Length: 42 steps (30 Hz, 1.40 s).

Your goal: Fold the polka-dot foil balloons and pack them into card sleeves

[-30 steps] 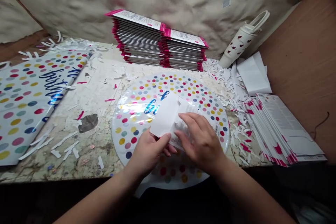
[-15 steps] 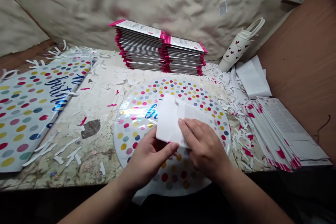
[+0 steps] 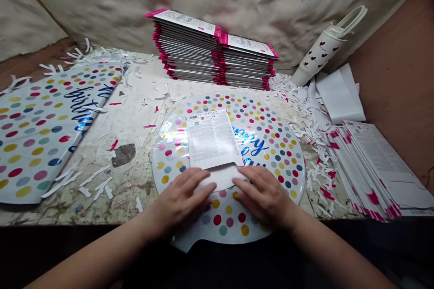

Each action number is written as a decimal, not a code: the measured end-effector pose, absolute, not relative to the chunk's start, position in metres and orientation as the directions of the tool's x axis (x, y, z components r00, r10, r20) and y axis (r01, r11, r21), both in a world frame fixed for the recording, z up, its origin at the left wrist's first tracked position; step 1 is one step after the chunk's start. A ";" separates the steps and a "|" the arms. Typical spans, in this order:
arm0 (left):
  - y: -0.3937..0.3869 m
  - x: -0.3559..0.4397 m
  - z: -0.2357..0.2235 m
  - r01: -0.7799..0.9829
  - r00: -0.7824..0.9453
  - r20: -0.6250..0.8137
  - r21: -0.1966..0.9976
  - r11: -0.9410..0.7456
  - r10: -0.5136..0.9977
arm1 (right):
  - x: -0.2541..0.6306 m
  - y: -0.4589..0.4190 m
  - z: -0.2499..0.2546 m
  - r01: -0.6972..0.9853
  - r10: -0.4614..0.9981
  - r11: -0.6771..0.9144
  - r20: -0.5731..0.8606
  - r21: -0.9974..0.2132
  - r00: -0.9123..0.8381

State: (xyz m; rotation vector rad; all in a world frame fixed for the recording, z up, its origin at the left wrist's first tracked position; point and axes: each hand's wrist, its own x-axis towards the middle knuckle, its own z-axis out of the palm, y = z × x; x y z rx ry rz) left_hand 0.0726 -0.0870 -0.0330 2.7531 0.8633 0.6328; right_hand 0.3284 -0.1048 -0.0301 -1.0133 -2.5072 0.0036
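A flat card envelope point(image 3: 212, 142), with printed text and a barcode, lies over a round foil balloon point(image 3: 278, 144) patterned with coloured dots and blue lettering. Its white flap point(image 3: 222, 177) is folded out toward me. At the flap's left side my left hand point(image 3: 185, 196) grips the envelope between thumb and fingers. Mirroring it, my right hand point(image 3: 266, 194) grips the right corner by the fold. The fingers' undersides are hidden.
Two side-by-side stacks of pink-edged packs point(image 3: 190, 54) stand at the back. More dotted foil balloons point(image 3: 34, 140) lie left. On the right are a leaning white tumbler point(image 3: 315, 56), white paper point(image 3: 341, 95), paper scraps point(image 3: 317, 162) and a fanned pile of card envelopes point(image 3: 383, 167).
The envelope has turned from tilted in my hands to lying text side up with its flap toward me. Both hands have shifted to its near corners. The camera view has shifted slightly.
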 end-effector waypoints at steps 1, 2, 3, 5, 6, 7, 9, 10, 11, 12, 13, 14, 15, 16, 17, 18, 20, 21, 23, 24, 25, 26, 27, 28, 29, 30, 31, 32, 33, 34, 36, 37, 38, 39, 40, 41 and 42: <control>-0.086 0.074 -0.032 0.551 0.707 0.328 0.299 -0.779 0.626 | 0.328 -0.100 -0.026 0.685 0.712 0.697 0.318 -0.212 -0.626; -0.083 0.076 -0.030 0.588 0.696 0.288 0.297 -0.752 0.658 | 0.327 -0.095 -0.021 0.701 0.744 0.668 0.233 -0.250 -0.626; -0.081 0.077 -0.028 0.607 0.705 0.230 0.294 -0.739 0.670 | 0.327 -0.089 -0.016 0.709 0.756 0.650 0.146 -0.274 -0.638; -0.077 0.078 -0.025 0.598 0.755 0.113 0.286 -0.749 0.646 | 0.326 -0.080 -0.009 0.703 0.736 0.645 -0.002 -0.299 -0.677; -0.077 0.079 -0.025 0.584 0.776 0.077 0.288 -0.759 0.626 | 0.326 -0.079 -0.007 0.694 0.717 0.652 -0.051 -0.305 -0.696; -0.078 0.079 -0.026 0.572 0.790 0.055 0.293 -0.766 0.611 | 0.326 -0.080 -0.006 0.682 0.695 0.664 -0.084 -0.306 -0.714; -0.084 0.079 -0.029 0.556 0.797 0.058 0.319 -0.768 0.601 | 0.325 -0.088 -0.008 0.650 0.654 0.711 -0.087 -0.267 -0.751; -0.086 0.079 -0.031 0.545 0.796 0.078 0.337 -0.767 0.600 | 0.324 -0.094 -0.009 0.629 0.634 0.743 -0.061 -0.227 -0.771; -0.089 0.079 -0.033 0.533 0.794 0.105 0.356 -0.768 0.599 | 0.323 -0.100 -0.011 0.608 0.613 0.773 -0.035 -0.183 -0.789; -0.090 0.079 -0.035 0.521 0.789 0.133 0.371 -0.768 0.600 | 0.321 -0.104 -0.012 0.587 0.592 0.796 -0.011 -0.146 -0.806; -0.091 0.080 -0.035 0.510 0.785 0.159 0.383 -0.770 0.599 | 0.320 -0.108 -0.014 0.573 0.579 0.811 0.015 -0.120 -0.815; -0.091 0.081 -0.035 0.500 0.782 0.182 0.388 -0.774 0.596 | 0.318 -0.109 -0.015 0.573 0.580 0.812 0.042 -0.110 -0.814; -0.090 0.082 -0.034 0.495 0.777 0.199 0.392 -0.775 0.597 | 0.316 -0.109 -0.016 0.588 0.598 0.799 0.065 -0.125 -0.799; -0.088 0.083 -0.031 0.498 0.768 0.208 0.400 -0.769 0.606 | 0.314 -0.107 -0.017 0.617 0.634 0.770 0.088 -0.160 -0.768; -0.086 0.085 -0.028 0.511 0.754 0.203 0.417 -0.752 0.625 | 0.313 -0.103 -0.017 0.656 0.685 0.724 0.102 -0.215 -0.722; -0.084 0.087 -0.024 0.534 0.731 0.183 0.446 -0.719 0.657 | 0.311 -0.098 -0.017 0.695 0.742 0.659 0.098 -0.288 -0.663; -0.080 0.091 -0.016 0.617 0.658 0.092 0.504 -0.604 0.748 | 0.309 -0.087 -0.017 0.752 0.843 0.488 0.017 -0.443 -0.538; -0.077 0.093 -0.012 0.671 0.607 0.035 0.512 -0.536 0.794 | 0.307 -0.082 -0.017 0.772 0.877 0.405 -0.031 -0.490 -0.480; -0.070 0.095 -0.009 0.774 0.501 -0.054 0.475 -0.420 0.864 | 0.305 -0.075 -0.016 0.829 0.925 0.293 -0.080 -0.476 -0.373; -0.066 0.095 -0.008 0.808 0.463 -0.081 0.447 -0.383 0.883 | 0.304 -0.073 -0.016 0.863 0.942 0.274 -0.062 -0.423 -0.329; -0.061 0.094 -0.009 0.830 0.440 -0.105 0.427 -0.359 0.892 | 0.304 -0.071 -0.015 0.891 0.951 0.282 -0.022 -0.357 -0.310; -0.056 0.093 -0.009 0.840 0.431 -0.135 0.420 -0.342 0.892 | 0.303 -0.071 -0.015 0.901 0.944 0.323 0.025 -0.290 -0.330; -0.050 0.092 -0.010 0.842 0.433 -0.170 0.428 -0.329 0.885 | 0.302 -0.071 -0.015 0.890 0.918 0.394 0.055 -0.232 -0.392; -0.046 0.090 -0.010 0.837 0.443 -0.204 0.443 -0.321 0.873 | 0.300 -0.071 -0.015 0.857 0.876 0.480 0.059 -0.187 -0.478; -0.042 0.089 -0.009 0.832 0.453 -0.219 0.452 -0.322 0.864 | 0.298 -0.072 -0.015 0.813 0.826 0.561 0.037 -0.157 -0.563; -0.040 0.088 -0.007 0.828 0.460 -0.202 0.448 -0.337 0.864 | 0.294 -0.072 -0.016 0.773 0.779 0.621 -0.001 -0.131 -0.627; -0.041 0.088 -0.004 0.828 0.461 -0.152 0.429 -0.362 0.874 | 0.291 -0.073 -0.016 0.751 0.750 0.653 -0.046 -0.099 -0.659; -0.044 0.088 -0.001 0.827 0.457 -0.078 0.404 -0.391 0.886 | 0.287 -0.072 -0.017 0.749 0.745 0.659 -0.083 -0.059 -0.662; -0.049 0.089 0.004 0.822 0.449 -0.002 0.391 -0.413 0.893 | 0.283 -0.072 -0.018 0.760 0.755 0.650 -0.100 -0.010 -0.648; -0.056 0.091 0.008 0.807 0.445 0.040 0.415 -0.420 0.894 | 0.280 -0.071 -0.018 0.767 0.766 0.641 -0.098 0.040 -0.635; -0.072 0.094 0.017 0.722 0.480 -0.085 0.604 -0.337 0.873 | 0.278 -0.070 -0.017 0.757 0.767 0.641 -0.054 0.130 -0.640; -0.080 0.095 0.019 0.644 0.517 -0.233 0.740 -0.195 0.824 | 0.279 -0.069 -0.015 0.744 0.755 0.648 -0.013 0.165 -0.655; -0.086 0.096 0.019 0.540 0.554 -0.376 0.841 0.024 0.743 | 0.281 -0.070 -0.013 0.730 0.738 0.656 0.040 0.192 -0.674; -0.090 0.096 0.018 0.403 0.580 -0.475 0.873 0.273 0.662 | 0.283 -0.071 -0.010 0.719 0.716 0.663 0.103 0.210 -0.691; -0.091 0.097 0.015 0.231 0.586 -0.522 0.840 0.490 0.619 | 0.285 -0.073 -0.007 0.710 0.688 0.669 0.177 0.221 -0.704; -0.091 0.097 0.011 0.042 0.559 -0.539 0.777 0.628 0.630 | 0.287 -0.076 -0.004 0.701 0.654 0.677 0.253 0.225 -0.713; -0.088 0.098 0.006 -0.131 0.501 -0.544 0.721 0.680 0.673 | 0.288 -0.079 -0.002 0.694 0.618 0.685 0.327 0.223 -0.715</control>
